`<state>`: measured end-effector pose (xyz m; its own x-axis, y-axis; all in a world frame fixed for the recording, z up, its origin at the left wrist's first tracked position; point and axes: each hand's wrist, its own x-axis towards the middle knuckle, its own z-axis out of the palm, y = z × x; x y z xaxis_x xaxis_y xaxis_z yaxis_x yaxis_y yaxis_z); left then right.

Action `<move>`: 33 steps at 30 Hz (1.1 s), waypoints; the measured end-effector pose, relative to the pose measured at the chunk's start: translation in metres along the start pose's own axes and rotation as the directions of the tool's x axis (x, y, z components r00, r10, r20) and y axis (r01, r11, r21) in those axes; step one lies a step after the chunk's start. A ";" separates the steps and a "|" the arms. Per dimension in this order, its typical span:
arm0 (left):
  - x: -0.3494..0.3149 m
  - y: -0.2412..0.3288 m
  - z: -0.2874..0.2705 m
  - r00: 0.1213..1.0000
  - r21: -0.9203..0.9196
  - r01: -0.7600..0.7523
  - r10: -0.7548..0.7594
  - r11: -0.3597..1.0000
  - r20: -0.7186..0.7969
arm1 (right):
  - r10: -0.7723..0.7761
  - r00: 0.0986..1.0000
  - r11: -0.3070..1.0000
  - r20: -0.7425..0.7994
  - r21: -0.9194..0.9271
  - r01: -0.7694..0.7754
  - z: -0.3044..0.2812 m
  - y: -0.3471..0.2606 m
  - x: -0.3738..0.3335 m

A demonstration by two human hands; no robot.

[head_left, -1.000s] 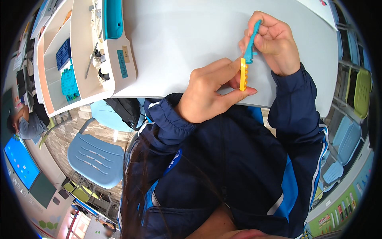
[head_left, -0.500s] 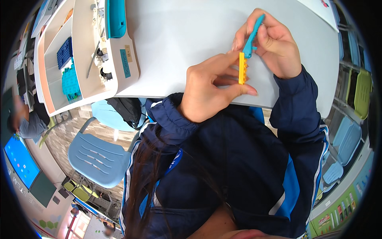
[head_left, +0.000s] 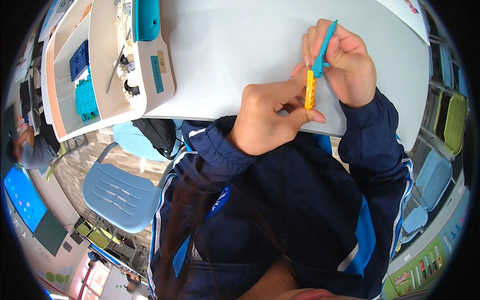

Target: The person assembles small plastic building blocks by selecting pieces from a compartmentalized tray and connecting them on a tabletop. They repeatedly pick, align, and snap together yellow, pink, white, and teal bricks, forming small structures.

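Note:
A yellow studded building plate (head_left: 309, 90) is pinched between the thumb and fingers of my left hand (head_left: 272, 115), its studs facing right. My right hand (head_left: 347, 62) grips a long, tapered teal piece (head_left: 325, 49) with a small peg on its side. The teal piece's wide lower end meets the top of the yellow plate; whether the two are locked together I cannot tell. Both hands are above the table's near edge, and some of my left fingertips are hidden behind the plate.
On the left of the grey table (head_left: 215, 55) stands a white sorting box (head_left: 160, 90) with dark blue bricks (head_left: 80, 61), teal bricks (head_left: 86, 100) and small parts in its compartments. Printed paper (head_left: 407, 15) lies at the far right. A light blue chair (head_left: 120, 197) stands at left.
Both hands have shifted slightly right and nearer to me, carrying the yellow plate and the teal piece. The two pieces still meet end to end.

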<state>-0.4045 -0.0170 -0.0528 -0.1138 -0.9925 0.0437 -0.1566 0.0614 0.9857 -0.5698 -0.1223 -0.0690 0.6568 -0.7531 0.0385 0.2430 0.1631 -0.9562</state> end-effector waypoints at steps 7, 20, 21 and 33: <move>0.001 0.000 0.002 1.000 -0.016 0.022 -0.022 1.000 -0.010 | -0.007 1.000 1.000 -0.002 -0.008 0.007 0.000 0.002 0.000; 0.001 0.001 0.001 1.000 -0.024 0.024 -0.024 0.999 0.012 | 0.022 0.998 0.995 -0.062 0.095 -0.016 0.005 0.005 -0.002; 0.001 0.001 0.001 1.000 -0.029 0.024 -0.023 0.999 0.013 | 0.024 0.998 0.995 -0.056 0.102 -0.018 0.005 0.005 -0.002; 0.002 0.001 -0.001 0.991 -0.220 0.127 -0.116 0.967 0.060 | -0.053 0.998 0.993 0.023 0.108 0.051 -0.001 0.008 0.002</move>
<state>-0.4038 -0.0190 -0.0515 -0.1533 -0.9849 -0.0808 0.0500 -0.0893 0.9947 -0.5676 -0.1233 -0.0771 0.6594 -0.7456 0.0964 0.3519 0.1929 -0.9160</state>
